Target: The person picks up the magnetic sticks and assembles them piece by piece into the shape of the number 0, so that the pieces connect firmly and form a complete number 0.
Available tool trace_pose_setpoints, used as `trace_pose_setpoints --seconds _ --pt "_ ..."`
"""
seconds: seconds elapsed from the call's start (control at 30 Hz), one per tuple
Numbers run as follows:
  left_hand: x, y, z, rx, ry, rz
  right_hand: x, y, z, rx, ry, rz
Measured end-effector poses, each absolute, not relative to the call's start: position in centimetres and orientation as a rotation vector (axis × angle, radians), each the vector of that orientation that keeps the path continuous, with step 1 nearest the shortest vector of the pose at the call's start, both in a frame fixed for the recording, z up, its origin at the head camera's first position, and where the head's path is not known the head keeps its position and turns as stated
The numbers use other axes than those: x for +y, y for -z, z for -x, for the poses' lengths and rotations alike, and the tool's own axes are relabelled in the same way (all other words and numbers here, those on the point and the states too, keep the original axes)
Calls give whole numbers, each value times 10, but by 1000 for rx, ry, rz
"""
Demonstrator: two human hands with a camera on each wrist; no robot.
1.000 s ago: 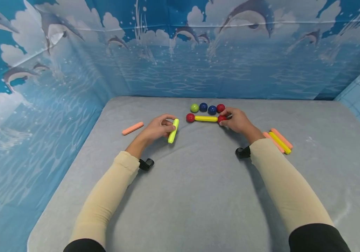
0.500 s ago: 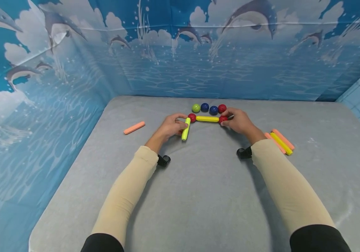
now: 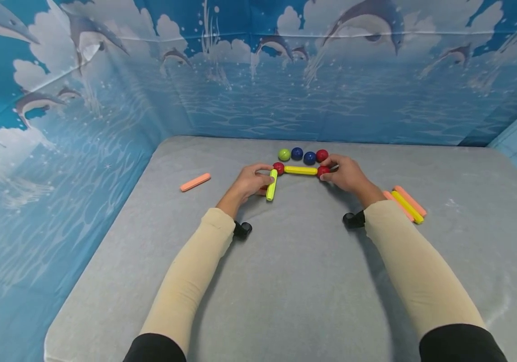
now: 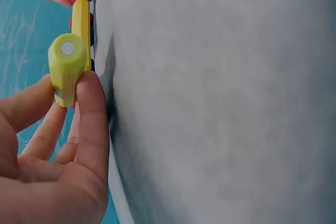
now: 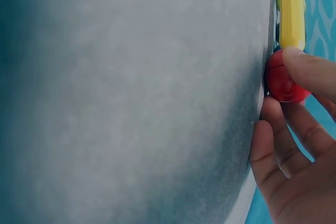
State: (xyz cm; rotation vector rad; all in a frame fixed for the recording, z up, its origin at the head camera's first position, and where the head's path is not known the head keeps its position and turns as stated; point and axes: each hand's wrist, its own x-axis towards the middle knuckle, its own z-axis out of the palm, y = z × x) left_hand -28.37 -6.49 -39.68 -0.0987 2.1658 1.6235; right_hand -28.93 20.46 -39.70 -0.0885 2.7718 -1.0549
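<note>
My left hand [image 3: 253,180] pinches a yellow-green magnetic rod [image 3: 272,185] between thumb and fingers; a round metal disc shows on its near end in the left wrist view. The rod's far end is right at a red ball [image 3: 278,168]. From that ball a yellow rod [image 3: 301,170] runs to a second red ball [image 5: 286,80]. My right hand [image 3: 347,173] grips this second ball with thumb and fingertips. Behind the yellow rod sit a green ball [image 3: 284,154], two blue balls [image 3: 297,153] and another red ball [image 3: 322,155].
An orange rod [image 3: 195,182] lies alone on the left of the grey table [image 3: 303,281]. Two orange rods [image 3: 410,200] with a yellow rod [image 3: 407,206] between them lie by the right forearm. A blue dolphin-print curtain [image 3: 240,100] hangs along the back and left.
My left hand has moved right with the yellow-green rod, bringing its end up to the left red ball. The right hand stays on the other red ball.
</note>
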Motion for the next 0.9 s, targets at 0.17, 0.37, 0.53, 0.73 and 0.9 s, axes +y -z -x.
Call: trace_pose_setpoints --seconds 0.17,0.37,0.53,0.73,0.9 --pt "-61 396 285 2162 -1616 116 206 398 290 2778 1051 97" --pt "-55 394 287 2158 -1616 123 205 399 291 2787 1055 95" --pt "-53 394 288 2180 -1590 143 204 399 291 2801 1049 89" --pt "-52 394 289 2189 -1578 164 205 399 292 2798 1056 80" --pt "-53 394 289 2186 -1577 186 204 399 292 2801 1050 81"
